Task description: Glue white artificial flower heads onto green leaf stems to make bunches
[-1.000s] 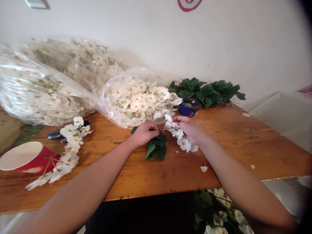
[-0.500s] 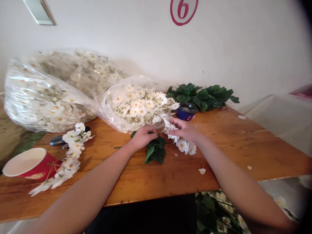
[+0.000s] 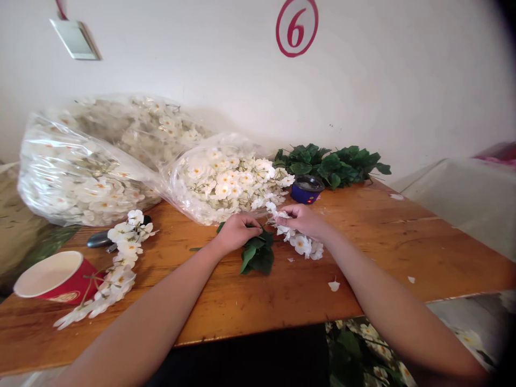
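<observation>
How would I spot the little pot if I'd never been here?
Find the red 6 on the wall, then look down to the back of the table. The pot sits there, right of the bagged flowers and in front of the green leaves. Unlike them, it's blue and round, and black at the top.

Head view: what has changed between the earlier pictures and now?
The view has tilted up, so the red circled 6 now shows whole and everything sits lower in the picture. Nothing was visibly taken or let go: the left hand is still on the green leaves, the right hand on the white flower spray.
</observation>
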{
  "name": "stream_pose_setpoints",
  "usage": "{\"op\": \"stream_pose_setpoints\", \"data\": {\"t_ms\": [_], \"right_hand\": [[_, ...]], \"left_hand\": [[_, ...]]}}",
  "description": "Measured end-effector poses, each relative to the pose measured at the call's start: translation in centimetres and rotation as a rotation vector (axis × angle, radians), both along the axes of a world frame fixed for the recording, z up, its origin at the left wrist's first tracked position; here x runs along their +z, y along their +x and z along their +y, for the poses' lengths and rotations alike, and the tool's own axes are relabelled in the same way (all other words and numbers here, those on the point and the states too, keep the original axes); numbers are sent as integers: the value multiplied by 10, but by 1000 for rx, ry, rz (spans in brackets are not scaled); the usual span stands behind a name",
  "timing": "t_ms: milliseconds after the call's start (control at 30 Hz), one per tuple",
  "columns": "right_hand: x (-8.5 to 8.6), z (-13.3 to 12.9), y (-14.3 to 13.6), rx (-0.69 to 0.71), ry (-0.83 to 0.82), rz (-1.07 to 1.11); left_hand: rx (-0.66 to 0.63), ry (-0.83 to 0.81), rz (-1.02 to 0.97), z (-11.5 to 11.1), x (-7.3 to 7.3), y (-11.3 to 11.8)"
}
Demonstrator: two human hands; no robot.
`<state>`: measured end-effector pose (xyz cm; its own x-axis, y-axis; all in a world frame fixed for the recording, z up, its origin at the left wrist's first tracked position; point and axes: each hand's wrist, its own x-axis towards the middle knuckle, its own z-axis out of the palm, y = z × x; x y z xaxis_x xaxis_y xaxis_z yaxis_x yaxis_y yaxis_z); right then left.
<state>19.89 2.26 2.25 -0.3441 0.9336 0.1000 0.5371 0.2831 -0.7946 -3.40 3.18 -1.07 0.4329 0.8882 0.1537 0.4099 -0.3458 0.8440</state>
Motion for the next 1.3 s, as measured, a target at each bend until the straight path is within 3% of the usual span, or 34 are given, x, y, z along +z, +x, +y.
{"op": "stream_pose_setpoints", "data": {"t_ms": [333,1067,1300], "right_hand": [[-4,5,3,32,63,-106],[-3,-2,-11,126,212,-166],[-6,2,-7,30,187,-138]], "left_hand": [[29,12,31,-5,6,2],[26,29,34,-4,0,3],[33,16,32,-3,-1,4]]}}
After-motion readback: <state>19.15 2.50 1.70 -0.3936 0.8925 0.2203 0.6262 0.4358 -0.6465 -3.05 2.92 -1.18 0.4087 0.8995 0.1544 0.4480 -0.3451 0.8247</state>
